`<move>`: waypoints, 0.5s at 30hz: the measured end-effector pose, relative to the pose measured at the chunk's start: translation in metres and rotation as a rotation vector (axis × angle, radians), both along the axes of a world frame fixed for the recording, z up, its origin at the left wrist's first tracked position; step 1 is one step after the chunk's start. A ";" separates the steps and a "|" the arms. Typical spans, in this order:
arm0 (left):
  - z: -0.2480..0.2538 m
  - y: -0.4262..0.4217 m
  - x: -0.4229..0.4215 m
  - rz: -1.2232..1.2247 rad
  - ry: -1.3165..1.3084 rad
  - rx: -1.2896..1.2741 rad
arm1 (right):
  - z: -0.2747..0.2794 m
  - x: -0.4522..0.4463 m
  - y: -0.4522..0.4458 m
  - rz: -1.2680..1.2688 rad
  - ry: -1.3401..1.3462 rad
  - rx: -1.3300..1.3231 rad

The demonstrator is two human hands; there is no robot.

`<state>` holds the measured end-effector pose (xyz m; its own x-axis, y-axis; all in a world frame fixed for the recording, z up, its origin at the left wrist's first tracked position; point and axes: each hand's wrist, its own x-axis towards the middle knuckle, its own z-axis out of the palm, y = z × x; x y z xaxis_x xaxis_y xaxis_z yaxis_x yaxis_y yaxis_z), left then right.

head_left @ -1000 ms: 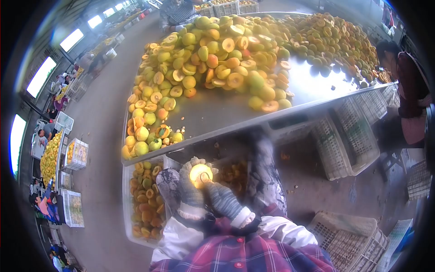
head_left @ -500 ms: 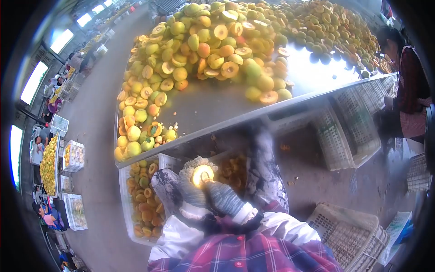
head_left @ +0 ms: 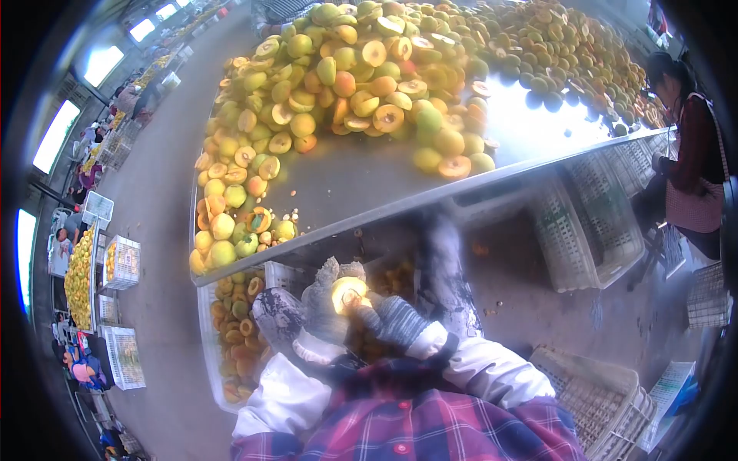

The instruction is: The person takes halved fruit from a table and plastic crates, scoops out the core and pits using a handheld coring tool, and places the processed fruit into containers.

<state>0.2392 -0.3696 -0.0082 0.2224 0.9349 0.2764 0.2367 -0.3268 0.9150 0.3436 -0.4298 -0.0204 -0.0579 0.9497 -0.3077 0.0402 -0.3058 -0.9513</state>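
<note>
My left hand (head_left: 321,306), in a grey knitted glove, is closed around a yellow peach half (head_left: 347,292) with its cut face turned up. My right hand (head_left: 397,320), also gloved, presses its bent fingers against the cut face. Whether those fingers hold a small tool is hidden. Both hands are above my lap, just in front of the metal table (head_left: 338,180). Below them, partly covered by my arms, more peach halves lie in shadow.
Heaps of peach halves (head_left: 369,84) cover the table's far and left sides. A white crate (head_left: 209,349) of halves stands by my left leg. Stacked crates (head_left: 588,230) stand under the table on the right, others (head_left: 596,384) behind them. A person (head_left: 692,169) sits at right.
My hands have shifted slightly right with the peach half, and my right hand has turned a little. The left glove's fingers now rise behind the fruit. The person at right leans further into view.
</note>
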 end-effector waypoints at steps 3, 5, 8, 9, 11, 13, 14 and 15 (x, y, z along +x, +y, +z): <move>-0.005 -0.006 0.026 0.344 0.189 0.557 | -0.043 -0.024 -0.005 -0.128 0.063 0.117; -0.058 0.013 0.033 0.411 -0.413 0.562 | -0.067 -0.041 -0.011 -0.100 0.143 0.146; -0.046 0.002 0.035 0.420 -0.465 0.276 | -0.115 -0.049 -0.012 -0.097 0.179 0.222; -0.043 0.001 0.030 0.415 -0.472 0.284 | -0.102 -0.045 -0.012 -0.070 0.133 0.214; -0.036 0.005 0.016 0.230 -0.610 -0.332 | -0.178 -0.065 0.003 -0.070 0.161 0.175; 0.000 0.004 0.005 0.044 -0.451 -0.347 | -0.184 -0.060 0.003 -0.064 0.187 0.128; 0.013 0.004 0.000 -0.133 -0.279 -0.362 | -0.163 -0.046 -0.007 0.008 0.219 0.210; 0.015 0.001 -0.003 -0.223 -0.169 -0.261 | -0.125 -0.031 -0.012 0.080 0.252 0.297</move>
<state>0.2360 -0.3685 0.0071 0.4000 0.9125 0.0855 0.0247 -0.1040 0.9943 0.3126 -0.4421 -0.1458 -0.1743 0.9846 0.0135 -0.1935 -0.0208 -0.9809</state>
